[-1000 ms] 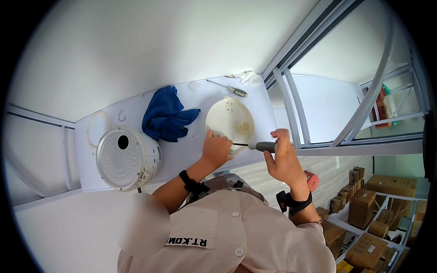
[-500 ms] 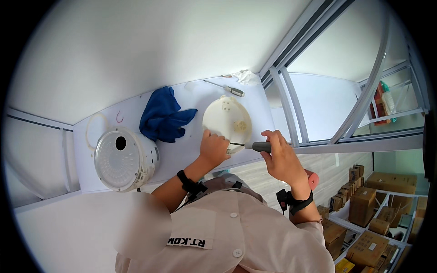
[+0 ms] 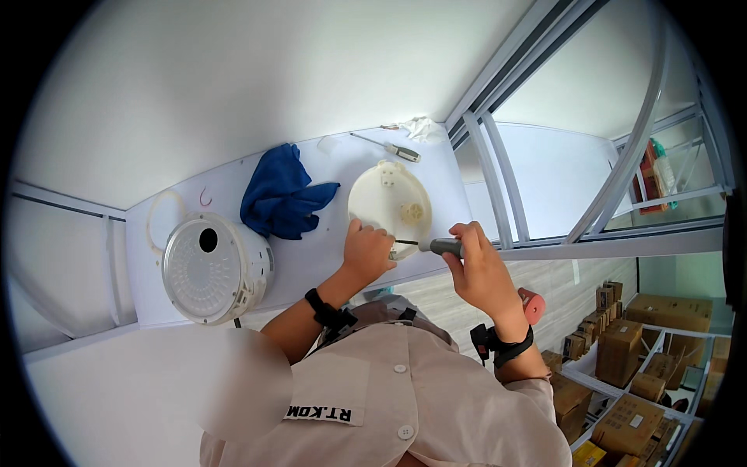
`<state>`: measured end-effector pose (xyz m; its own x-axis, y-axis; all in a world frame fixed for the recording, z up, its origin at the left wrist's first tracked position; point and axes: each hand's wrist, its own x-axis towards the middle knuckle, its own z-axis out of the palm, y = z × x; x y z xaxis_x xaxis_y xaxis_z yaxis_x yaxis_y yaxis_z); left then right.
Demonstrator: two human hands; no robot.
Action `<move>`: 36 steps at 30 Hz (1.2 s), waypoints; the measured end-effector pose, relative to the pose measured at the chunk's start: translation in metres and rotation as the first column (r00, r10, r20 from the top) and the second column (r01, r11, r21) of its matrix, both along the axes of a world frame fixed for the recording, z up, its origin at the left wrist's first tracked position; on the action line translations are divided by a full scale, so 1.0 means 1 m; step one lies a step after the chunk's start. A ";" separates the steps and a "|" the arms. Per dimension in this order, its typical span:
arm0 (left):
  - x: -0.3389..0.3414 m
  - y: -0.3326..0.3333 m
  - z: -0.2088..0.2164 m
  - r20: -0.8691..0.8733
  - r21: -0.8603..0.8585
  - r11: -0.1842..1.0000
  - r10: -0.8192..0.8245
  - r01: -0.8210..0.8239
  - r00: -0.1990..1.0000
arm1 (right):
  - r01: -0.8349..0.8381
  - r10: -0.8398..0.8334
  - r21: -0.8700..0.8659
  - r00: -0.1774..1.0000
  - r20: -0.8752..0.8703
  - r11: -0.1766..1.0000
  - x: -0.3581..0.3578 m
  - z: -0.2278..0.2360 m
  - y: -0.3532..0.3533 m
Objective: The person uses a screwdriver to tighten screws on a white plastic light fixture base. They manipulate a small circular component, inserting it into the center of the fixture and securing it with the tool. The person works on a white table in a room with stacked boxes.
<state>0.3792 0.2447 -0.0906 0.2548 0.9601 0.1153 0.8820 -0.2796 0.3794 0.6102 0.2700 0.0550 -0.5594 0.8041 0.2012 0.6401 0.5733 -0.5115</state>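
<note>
My left hand (image 3: 369,251) is closed on the near left edge of a cream oval plastic lid (image 3: 373,204), which has a round fitting (image 3: 412,213) inside. In my right hand (image 3: 484,274) is a screwdriver (image 3: 445,247) with a grey handle. Its thin shaft runs leftward over the near part of the lid, and the tip ends beside my left fingers. Whether the tip sits in a screw cannot be made out. Left of my hands stands a white round appliance body (image 3: 204,268) with a silver disc on top and a dark round hole in it.
A blue cloth (image 3: 282,194) lies crumpled between the appliance and the lid. Beyond the lid rest a second screwdriver (image 3: 401,152) and a white crumpled cloth or tissue (image 3: 422,130). Metal-framed panels (image 3: 498,179) border the table's right side; cardboard boxes (image 3: 621,352) fill a shelf at lower right.
The screwdriver's handle has tilted slightly, its shaft sitting a little higher in the picture. Both hands keep nearly the same place, and the view has shifted slightly.
</note>
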 end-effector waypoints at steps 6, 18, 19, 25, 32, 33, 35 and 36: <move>0.000 0.000 -0.001 -0.073 -0.063 0.998 -0.011 0.007 0.997 | 0.261 -0.194 -0.137 0.906 0.375 0.956 -0.008 -0.001 0.004; 0.001 0.000 0.000 -0.049 -0.037 0.999 0.009 -0.011 0.999 | 0.089 -0.092 0.033 0.989 0.117 0.996 -0.005 -0.007 -0.002; 0.001 -0.001 0.001 -0.041 -0.023 1.000 0.012 -0.013 0.999 | 0.105 -0.111 0.047 0.985 0.135 0.993 -0.005 -0.009 -0.002; 0.002 -0.001 0.002 -0.037 -0.008 1.000 0.013 -0.013 0.999 | 0.229 -0.214 -0.037 0.949 0.232 0.973 -0.014 -0.002 -0.006; 0.000 -0.001 -0.003 -0.040 0.002 1.000 0.027 -0.027 0.999 | -0.027 0.029 -0.025 0.995 0.093 0.999 -0.007 0.014 -0.004; 0.001 -0.001 -0.001 -0.042 -0.003 1.000 0.022 -0.022 0.999 | -0.006 0.008 -0.027 0.997 0.072 1.000 -0.005 0.008 -0.004; 0.001 -0.001 0.000 -0.058 -0.015 1.000 0.009 -0.010 0.998 | 0.053 -0.051 -0.050 0.998 0.049 0.997 -0.004 -0.001 -0.003; 0.000 -0.001 0.000 -0.071 -0.022 1.000 0.001 -0.002 0.998 | 0.091 -0.088 -0.070 0.995 0.046 0.993 -0.004 -0.004 -0.003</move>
<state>0.3791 0.2438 -0.0905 0.2601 0.9626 0.0757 0.9072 -0.2705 0.3223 0.6058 0.2672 0.0508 -0.4911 0.8631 0.1179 0.7097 0.4749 -0.5203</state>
